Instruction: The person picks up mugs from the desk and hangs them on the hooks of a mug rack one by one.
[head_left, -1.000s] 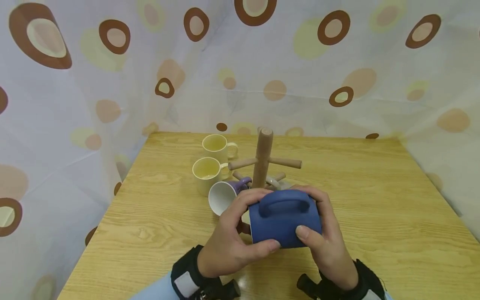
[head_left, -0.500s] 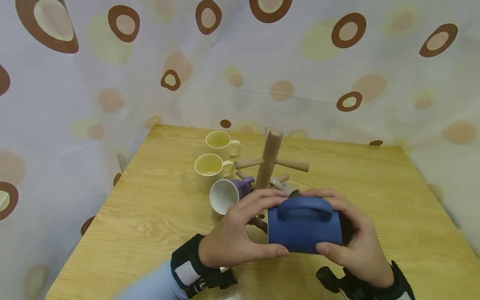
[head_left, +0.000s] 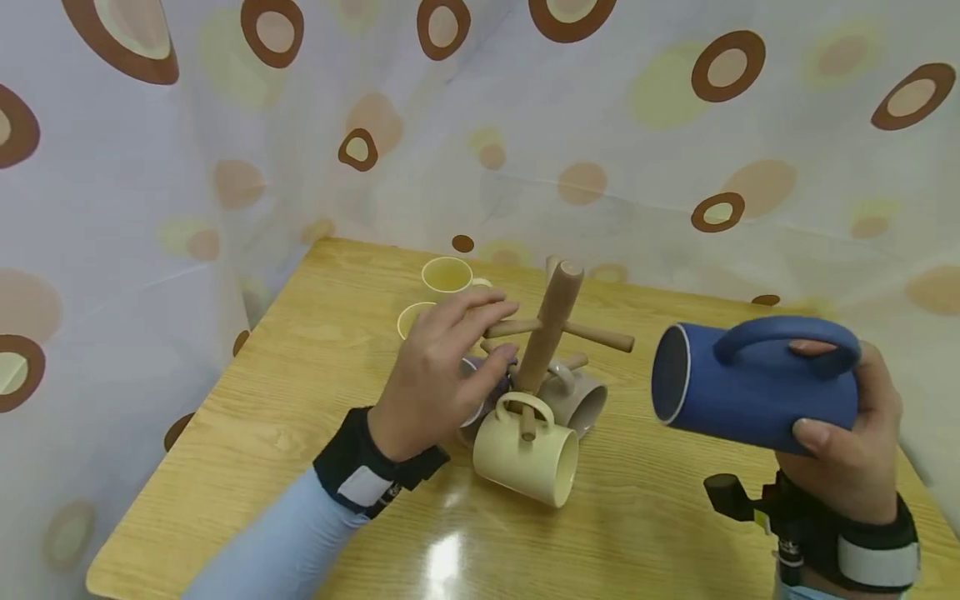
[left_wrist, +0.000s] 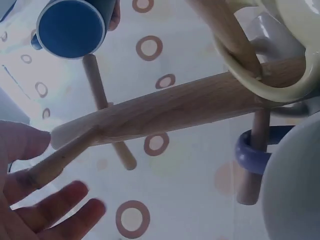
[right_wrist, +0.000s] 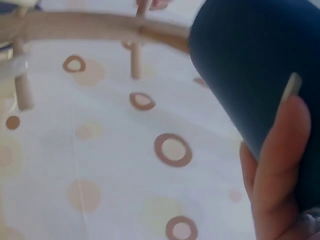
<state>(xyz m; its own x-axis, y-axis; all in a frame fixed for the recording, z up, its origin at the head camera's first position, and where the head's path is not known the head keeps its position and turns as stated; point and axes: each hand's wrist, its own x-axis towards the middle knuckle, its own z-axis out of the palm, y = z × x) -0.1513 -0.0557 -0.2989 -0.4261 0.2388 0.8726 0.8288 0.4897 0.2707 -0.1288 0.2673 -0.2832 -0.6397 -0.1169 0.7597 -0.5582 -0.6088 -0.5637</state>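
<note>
My right hand point(head_left: 855, 450) holds a blue mug point(head_left: 757, 383) on its side in the air at the right, thumb along its wall. Its opening faces left and the handle is on top. In the left wrist view, the dark inside of the blue mug point(left_wrist: 71, 30) shows. My left hand point(head_left: 442, 375) is at the wooden mug tree point(head_left: 551, 325), fingers extended and spread around an upper left peg point(head_left: 513, 328), its tip between thumb and fingers. A cream mug point(head_left: 517, 458) hangs by its handle from the front lower peg. The purple mug point(left_wrist: 250, 152) hangs on another lower peg, mostly hidden behind my left hand.
A grey-beige mug point(head_left: 585, 404) hangs on the tree's right side. Behind my left hand, two pale yellow mugs, the farther mug point(head_left: 446, 275) and the nearer mug point(head_left: 411, 317), stand on the wooden table point(head_left: 300, 333). A patterned curtain point(head_left: 525, 108) surrounds the table.
My left hand has let go of the blue mug and moved left and up to the tree's peg. The right hand has carried the mug right and upward, uncovering the hanging cream mug.
</note>
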